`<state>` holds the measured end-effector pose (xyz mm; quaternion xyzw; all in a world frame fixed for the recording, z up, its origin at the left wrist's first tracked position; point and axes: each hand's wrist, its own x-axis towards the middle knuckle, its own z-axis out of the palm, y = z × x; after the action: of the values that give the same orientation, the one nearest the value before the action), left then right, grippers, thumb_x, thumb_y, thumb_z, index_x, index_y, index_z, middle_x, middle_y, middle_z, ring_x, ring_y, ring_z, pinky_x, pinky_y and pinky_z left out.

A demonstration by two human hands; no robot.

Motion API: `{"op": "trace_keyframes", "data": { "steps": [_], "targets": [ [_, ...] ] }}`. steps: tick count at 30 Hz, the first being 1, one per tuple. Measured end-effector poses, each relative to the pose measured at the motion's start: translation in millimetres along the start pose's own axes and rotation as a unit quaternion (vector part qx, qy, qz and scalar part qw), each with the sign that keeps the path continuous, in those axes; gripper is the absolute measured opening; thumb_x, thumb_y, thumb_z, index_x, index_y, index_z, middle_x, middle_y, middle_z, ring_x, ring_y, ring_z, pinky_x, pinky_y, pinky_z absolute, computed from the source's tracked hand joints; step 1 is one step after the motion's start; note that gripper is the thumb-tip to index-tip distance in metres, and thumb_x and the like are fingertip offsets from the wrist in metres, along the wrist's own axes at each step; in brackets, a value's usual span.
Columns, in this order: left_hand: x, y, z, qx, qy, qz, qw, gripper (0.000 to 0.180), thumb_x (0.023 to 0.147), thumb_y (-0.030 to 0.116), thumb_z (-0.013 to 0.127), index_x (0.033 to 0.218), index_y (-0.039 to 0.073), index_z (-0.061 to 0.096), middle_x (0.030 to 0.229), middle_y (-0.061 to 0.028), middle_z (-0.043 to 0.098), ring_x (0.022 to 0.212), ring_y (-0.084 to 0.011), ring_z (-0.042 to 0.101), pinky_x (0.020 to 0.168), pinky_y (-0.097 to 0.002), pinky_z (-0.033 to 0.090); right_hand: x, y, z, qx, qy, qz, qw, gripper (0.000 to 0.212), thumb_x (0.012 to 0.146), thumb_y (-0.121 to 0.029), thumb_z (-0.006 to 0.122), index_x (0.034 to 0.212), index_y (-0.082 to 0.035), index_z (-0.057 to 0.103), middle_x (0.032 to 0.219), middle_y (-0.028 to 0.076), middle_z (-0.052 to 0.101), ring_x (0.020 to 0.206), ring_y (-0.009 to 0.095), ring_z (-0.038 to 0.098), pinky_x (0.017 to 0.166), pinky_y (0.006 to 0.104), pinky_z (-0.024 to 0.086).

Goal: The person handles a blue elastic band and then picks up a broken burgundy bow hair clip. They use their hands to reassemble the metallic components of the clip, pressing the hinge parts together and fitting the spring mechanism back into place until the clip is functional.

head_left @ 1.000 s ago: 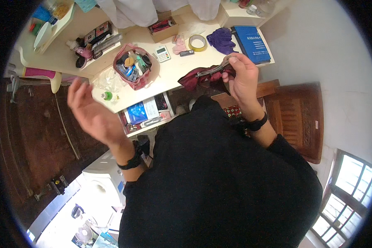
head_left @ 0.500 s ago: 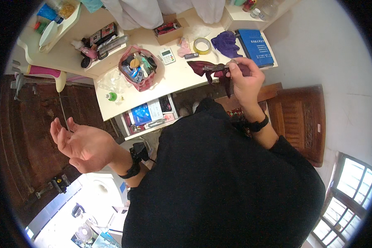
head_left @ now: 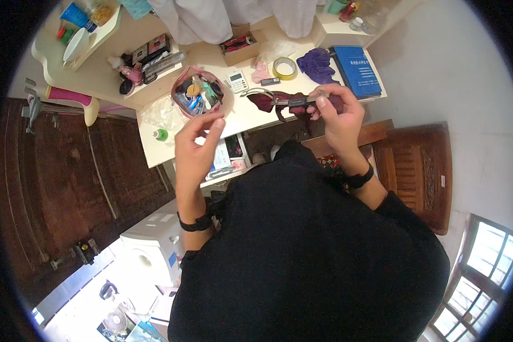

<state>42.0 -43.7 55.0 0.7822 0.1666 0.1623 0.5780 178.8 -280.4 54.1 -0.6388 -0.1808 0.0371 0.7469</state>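
My right hand (head_left: 344,121) is raised in front of the desk's edge, thumb and fingers pinched on one end of a maroon bow hair clip (head_left: 261,103). The clip's metal bar faces up and its dark fabric loops hang below. To its left, my left hand (head_left: 196,153) holds nothing; thumb and fingers are curved and apart, pointing toward the clip. That hand is over the open drawer (head_left: 232,173) and hides part of it. A pink pouch (head_left: 179,107) full of small items stands on the desk (head_left: 148,149) just beyond my left hand.
Behind the clip lie a yellow tape roll (head_left: 294,73), a purple cloth (head_left: 316,65), a blue book (head_left: 356,71) and a white keypad device (head_left: 238,81). A green-capped bottle (head_left: 161,135) is near the left front edge. A wooden chair (head_left: 419,171) stands at right.
My left hand has swung up and right from the far left, turning from palm-up toward the bow hair clip. My right hand keeps its hold; the clip has shifted slightly left and its angle changed.
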Motion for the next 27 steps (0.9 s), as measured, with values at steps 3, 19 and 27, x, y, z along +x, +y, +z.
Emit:
{"op": "trace_keyframes", "data": {
  "steps": [3, 19, 27],
  "targets": [
    [3.7, -3.5, 14.8, 0.007, -0.03, 0.023, 0.999, 0.025, 0.089, 0.015, 0.068, 0.11, 0.001, 0.068, 0.1, -0.0073, 0.068, 0.086, -0.0112, 0.061, 0.074, -0.0254, 0.047, -6.3, -4.0, 2.5, 0.031, -0.035, -0.013, 0.999, 0.016, 0.089, -0.003, 0.064, 0.104, 0.003, 0.06, 0.094, 0.009, 0.067, 0.076, 0.012, 0.065, 0.066, 0.0236, 0.053],
    [-1.2, 14.6, 43.9, -0.064, -0.071, 0.159, 0.983, 0.013, 0.084, 0.002, 0.07, 0.097, -0.001, 0.069, 0.091, -0.01, 0.069, 0.08, -0.0153, 0.062, 0.074, -0.0264, 0.048, -22.0, -19.7, 16.5, -0.212, -0.158, -0.199, 0.944, 0.024, 0.073, 0.0, 0.074, 0.096, 0.001, 0.066, 0.097, 0.014, 0.067, 0.087, 0.021, 0.066, 0.078, 0.0291, 0.053],
    [4.0, 28.8, 52.4, -0.059, -0.073, 0.201, 0.975, 0.016, 0.078, 0.001, 0.075, 0.094, -0.002, 0.071, 0.092, -0.0121, 0.069, 0.085, -0.0201, 0.066, 0.076, -0.0272, 0.05, -24.5, -19.3, 21.6, -0.23, -0.148, -0.223, 0.936, 0.027, 0.075, -0.002, 0.076, 0.098, 0.001, 0.063, 0.093, 0.016, 0.066, 0.083, 0.028, 0.067, 0.072, 0.0322, 0.055]
  ]
}}
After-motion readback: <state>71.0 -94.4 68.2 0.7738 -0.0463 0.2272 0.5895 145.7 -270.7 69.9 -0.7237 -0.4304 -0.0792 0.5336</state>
